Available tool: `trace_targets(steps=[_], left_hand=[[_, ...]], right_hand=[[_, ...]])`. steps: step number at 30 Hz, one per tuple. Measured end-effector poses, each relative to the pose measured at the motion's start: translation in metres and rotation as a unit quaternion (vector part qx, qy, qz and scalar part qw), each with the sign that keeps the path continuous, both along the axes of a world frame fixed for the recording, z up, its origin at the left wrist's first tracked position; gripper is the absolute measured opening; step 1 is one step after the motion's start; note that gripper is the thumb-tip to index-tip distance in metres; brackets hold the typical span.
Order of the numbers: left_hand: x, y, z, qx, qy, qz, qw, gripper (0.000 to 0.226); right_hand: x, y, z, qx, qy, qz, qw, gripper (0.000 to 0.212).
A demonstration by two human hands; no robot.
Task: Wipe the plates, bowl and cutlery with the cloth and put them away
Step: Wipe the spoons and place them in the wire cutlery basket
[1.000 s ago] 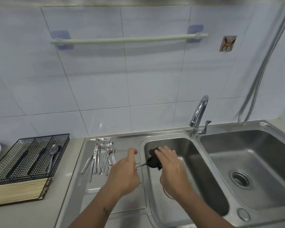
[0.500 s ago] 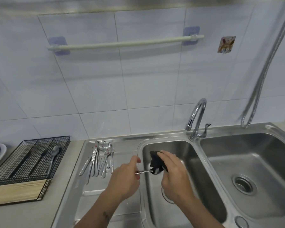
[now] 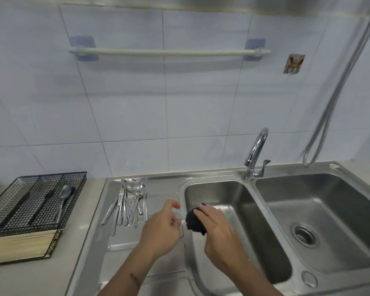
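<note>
Wiping one piece of cutlery is the step in hand: in the head view the left hand pinches a thin metal handle at the near basin's left rim, while the right hand grips the dark cloth bunched round its hidden end, so spoon or fork cannot be told. Next, I judge, this piece must go left to the black wire tray, where one spoon lies, and another be taken from the unwiped cutlery on the draining board.
</note>
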State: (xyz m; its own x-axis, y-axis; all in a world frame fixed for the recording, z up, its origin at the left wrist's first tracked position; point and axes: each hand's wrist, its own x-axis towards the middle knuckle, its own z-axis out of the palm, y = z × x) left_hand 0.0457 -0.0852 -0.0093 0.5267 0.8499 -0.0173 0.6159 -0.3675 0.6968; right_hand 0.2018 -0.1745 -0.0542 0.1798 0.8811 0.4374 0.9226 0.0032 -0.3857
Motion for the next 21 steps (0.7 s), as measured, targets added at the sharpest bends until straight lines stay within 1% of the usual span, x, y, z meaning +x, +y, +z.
trace_targets(steps=[2, 5, 7, 8, 10, 12, 14, 16, 17, 21], left_hand=[[-0.003, -0.001, -0.002, -0.018, -0.016, 0.006, 1.000, 0.023], [-0.006, 0.001, -0.005, -0.045, -0.044, 0.023, 0.998, 0.015], [-0.009, 0.006, -0.006, -0.054, -0.039, 0.028, 0.997, 0.010], [-0.010, 0.007, -0.006, -0.060, -0.034, 0.024, 0.997, 0.012], [-0.012, 0.008, -0.009, -0.080, -0.031, 0.018, 0.996, 0.017], [-0.011, 0.010, -0.014, -0.112, -0.040, 0.011, 0.993, 0.022], [-0.008, 0.011, -0.016, -0.149, -0.046, 0.006, 0.988, 0.027], [0.000, 0.008, -0.015, -0.176, -0.050, -0.008, 0.983, 0.027], [0.004, 0.005, -0.015, -0.176, -0.054, -0.019, 0.983, 0.026], [0.014, -0.005, -0.016, -0.145, -0.102, -0.017, 0.984, 0.018]], right_hand=[[0.008, 0.002, 0.003, -0.017, 0.030, -0.034, 0.999, 0.069], [0.001, 0.004, 0.015, -0.008, -0.009, 0.004, 1.000, 0.070], [0.000, 0.004, 0.016, -0.013, -0.043, 0.025, 0.999, 0.071], [0.003, 0.002, 0.016, -0.024, -0.040, 0.007, 0.999, 0.072], [0.008, -0.004, 0.017, -0.057, -0.002, -0.063, 0.996, 0.073], [0.011, -0.010, 0.017, -0.054, 0.011, -0.096, 0.994, 0.073], [0.007, -0.013, 0.021, -0.028, 0.000, -0.069, 0.997, 0.071], [-0.001, -0.013, 0.022, -0.005, -0.002, -0.027, 1.000, 0.062], [-0.003, -0.013, 0.021, -0.008, 0.004, -0.019, 1.000, 0.060], [0.000, -0.013, 0.019, -0.017, 0.011, -0.020, 1.000, 0.067]])
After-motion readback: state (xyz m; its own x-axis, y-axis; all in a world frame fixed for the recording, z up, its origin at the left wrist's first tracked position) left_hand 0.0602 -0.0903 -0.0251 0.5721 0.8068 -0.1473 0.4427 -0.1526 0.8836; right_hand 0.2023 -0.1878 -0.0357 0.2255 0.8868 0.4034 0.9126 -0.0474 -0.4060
